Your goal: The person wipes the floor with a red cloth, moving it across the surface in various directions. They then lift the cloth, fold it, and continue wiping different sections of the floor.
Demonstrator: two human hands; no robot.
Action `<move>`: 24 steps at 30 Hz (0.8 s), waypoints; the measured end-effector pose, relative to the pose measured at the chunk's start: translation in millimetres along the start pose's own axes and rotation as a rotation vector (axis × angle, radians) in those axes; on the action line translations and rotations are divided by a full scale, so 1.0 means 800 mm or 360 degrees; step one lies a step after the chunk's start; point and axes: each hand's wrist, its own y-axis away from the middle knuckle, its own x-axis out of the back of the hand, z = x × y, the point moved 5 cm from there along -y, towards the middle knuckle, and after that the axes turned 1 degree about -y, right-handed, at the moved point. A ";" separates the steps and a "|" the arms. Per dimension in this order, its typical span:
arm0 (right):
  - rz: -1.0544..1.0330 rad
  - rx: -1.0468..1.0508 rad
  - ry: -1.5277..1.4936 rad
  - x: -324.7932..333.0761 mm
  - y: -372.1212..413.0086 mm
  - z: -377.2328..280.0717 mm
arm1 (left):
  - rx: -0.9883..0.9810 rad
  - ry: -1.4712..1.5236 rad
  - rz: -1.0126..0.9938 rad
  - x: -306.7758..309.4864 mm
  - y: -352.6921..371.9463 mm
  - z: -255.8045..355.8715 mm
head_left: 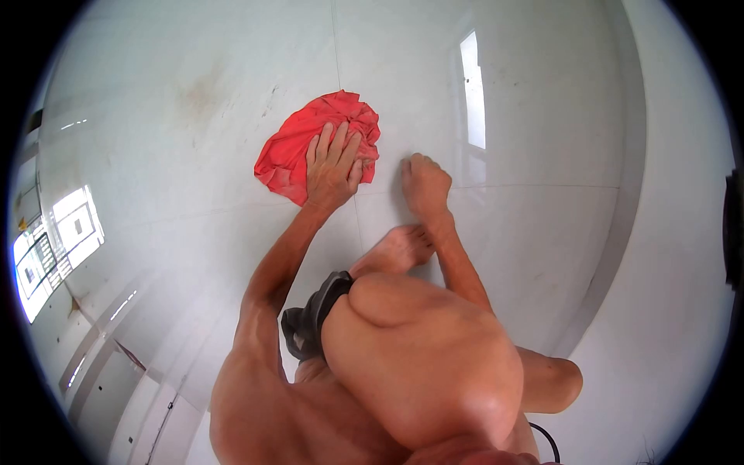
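- We see the left grip (333, 167) released, its palm and fingers spread flat on top of the red cloth (291, 151).
- The red cloth lies crumpled on the white tiled floor (194, 116), ahead of a bare foot (397, 248).
- The right grip (425, 182) is clenched on nothing and rests on the floor just beside the cloth.

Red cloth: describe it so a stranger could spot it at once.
Start from the glossy white tiled floor filling the view. Near its middle, the left hand presses flat on a crumpled red cloth. It is the only coloured thing there; the closed right hand rests on bare tile beside it.
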 end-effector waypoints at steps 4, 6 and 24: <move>0.0232 -0.0391 -0.0239 0.028 -0.015 0.042 | -0.0011 -0.0021 0.0014 0.005 0.000 0.002; 0.0321 -0.0460 -0.0309 0.043 -0.023 0.073 | -0.0016 -0.0031 0.0014 0.005 -0.003 0.004; 0.1376 -0.1446 -0.1281 0.166 0.117 0.147 | -0.1099 0.0705 -0.0288 -0.003 -0.063 0.275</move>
